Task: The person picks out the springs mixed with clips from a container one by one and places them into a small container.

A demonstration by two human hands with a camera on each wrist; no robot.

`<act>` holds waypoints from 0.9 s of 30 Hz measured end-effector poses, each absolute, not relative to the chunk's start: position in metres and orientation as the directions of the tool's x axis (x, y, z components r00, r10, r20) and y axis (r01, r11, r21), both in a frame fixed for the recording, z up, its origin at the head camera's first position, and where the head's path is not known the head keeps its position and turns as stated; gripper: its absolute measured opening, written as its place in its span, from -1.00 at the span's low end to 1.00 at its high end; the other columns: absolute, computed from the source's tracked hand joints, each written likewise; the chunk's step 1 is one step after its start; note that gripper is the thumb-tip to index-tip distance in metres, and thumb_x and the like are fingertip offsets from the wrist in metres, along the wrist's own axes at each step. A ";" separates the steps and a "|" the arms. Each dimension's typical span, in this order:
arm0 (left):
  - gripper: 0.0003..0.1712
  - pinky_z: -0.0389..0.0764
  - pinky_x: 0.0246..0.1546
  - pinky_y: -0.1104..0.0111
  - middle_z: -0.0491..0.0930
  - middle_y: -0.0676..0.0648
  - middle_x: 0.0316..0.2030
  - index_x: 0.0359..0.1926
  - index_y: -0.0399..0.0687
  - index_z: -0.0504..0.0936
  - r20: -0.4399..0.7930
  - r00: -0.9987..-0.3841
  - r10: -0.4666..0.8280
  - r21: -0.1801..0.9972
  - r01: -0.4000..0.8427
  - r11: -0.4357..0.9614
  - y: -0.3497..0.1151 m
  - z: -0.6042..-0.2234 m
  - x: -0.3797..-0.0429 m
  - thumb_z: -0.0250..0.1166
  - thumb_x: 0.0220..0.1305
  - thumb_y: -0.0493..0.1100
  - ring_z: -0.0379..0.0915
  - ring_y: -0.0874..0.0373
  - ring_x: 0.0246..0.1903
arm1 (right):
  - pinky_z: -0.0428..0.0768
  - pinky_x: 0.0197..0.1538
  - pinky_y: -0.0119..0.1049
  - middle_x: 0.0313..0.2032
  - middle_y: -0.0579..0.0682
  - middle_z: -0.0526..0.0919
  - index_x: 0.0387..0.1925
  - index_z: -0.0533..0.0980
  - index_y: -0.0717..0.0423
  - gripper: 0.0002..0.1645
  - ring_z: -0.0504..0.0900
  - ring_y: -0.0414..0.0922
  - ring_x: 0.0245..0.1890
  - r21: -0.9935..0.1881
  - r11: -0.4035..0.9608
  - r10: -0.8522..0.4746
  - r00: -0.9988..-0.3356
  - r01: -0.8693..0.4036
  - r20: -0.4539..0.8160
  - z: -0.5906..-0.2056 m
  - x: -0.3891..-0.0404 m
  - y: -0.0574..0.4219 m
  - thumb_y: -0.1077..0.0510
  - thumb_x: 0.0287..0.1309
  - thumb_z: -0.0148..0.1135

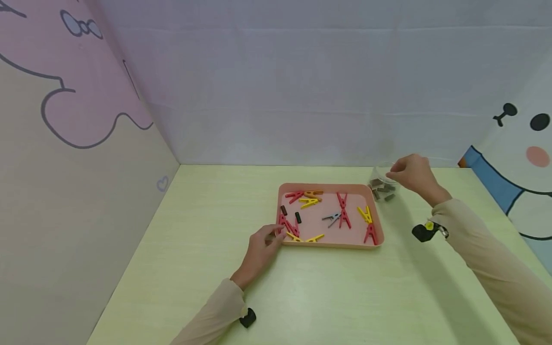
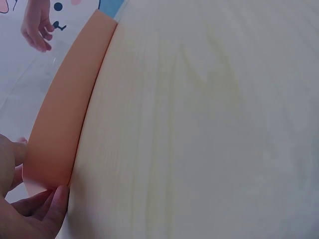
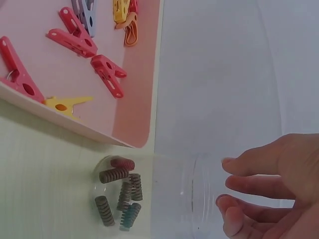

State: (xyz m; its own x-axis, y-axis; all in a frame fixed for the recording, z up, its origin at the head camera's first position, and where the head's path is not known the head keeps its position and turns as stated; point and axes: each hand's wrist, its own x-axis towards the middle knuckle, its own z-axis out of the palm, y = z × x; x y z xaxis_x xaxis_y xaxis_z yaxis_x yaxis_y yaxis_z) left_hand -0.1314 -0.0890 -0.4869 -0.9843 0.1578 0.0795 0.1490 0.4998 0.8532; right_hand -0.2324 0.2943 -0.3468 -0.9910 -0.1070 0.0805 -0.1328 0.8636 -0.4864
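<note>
A pink-orange tray [image 1: 331, 246] holds several red and yellow clothespins, a grey clothespin [image 1: 332, 218], an orange-brown clothespin [image 1: 313, 193] and two dark short cylinders. At its near left corner, my left hand [image 1: 259, 250] grips the rim between thumb and fingers; the left wrist view shows the fingertips around that corner. My right hand [image 1: 415, 176] is over the mouth of a clear jar [image 1: 383, 184] behind the tray's right end. Its fingers are loosely bent, with nothing visible between them in the right wrist view. Inside the jar lie several ridged, spring-like cylinders [image 3: 104, 210], mostly brown, one reddish, one teal.
The pale wood-grain table [image 1: 207, 211] extends around the tray. A whitish back wall [image 1: 276, 96] rises right behind the jar. Side panels with cartoon drawings stand at left and right.
</note>
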 end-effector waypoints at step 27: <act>-0.61 0.54 -0.07 0.28 0.53 0.01 0.06 0.08 -0.03 0.58 0.089 -0.982 0.167 0.856 0.161 0.491 -0.089 -0.490 -0.133 0.21 0.31 0.01 0.46 0.17 -0.04 | 0.60 -0.45 -0.15 -0.30 0.26 0.65 -0.32 0.62 0.32 -0.79 0.64 0.10 -0.36 -0.530 0.815 -0.202 -0.972 -0.235 0.120 -0.342 -0.210 0.243 0.19 0.11 0.30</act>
